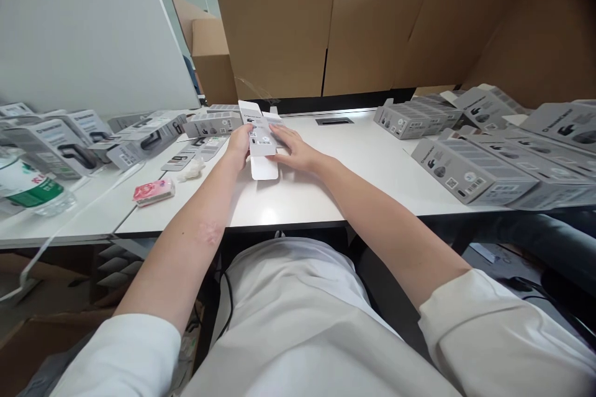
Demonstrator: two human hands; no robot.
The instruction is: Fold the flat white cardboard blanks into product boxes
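Between my two hands, over the white table [298, 198], is a small grey and white carton [261, 136] with printed pictures and a barcode. Its end flaps stick out, one upward at the back and a plain white one toward me. My left hand [239, 144] is closed on the carton's left side, thumb on the printed face. On the other side my right hand [298, 147] grips the carton's right edge, fingers bent over it. What lies inside the carton is hidden.
Rows of grey cartons [475, 167] stand at the right. More printed boxes [149, 133] lie at the left, beside a plastic bottle [35, 186] and a pink packet [153, 191]. Large cardboard sheets [372, 18] rise behind the table; a white cable [69, 223] crosses the left side.
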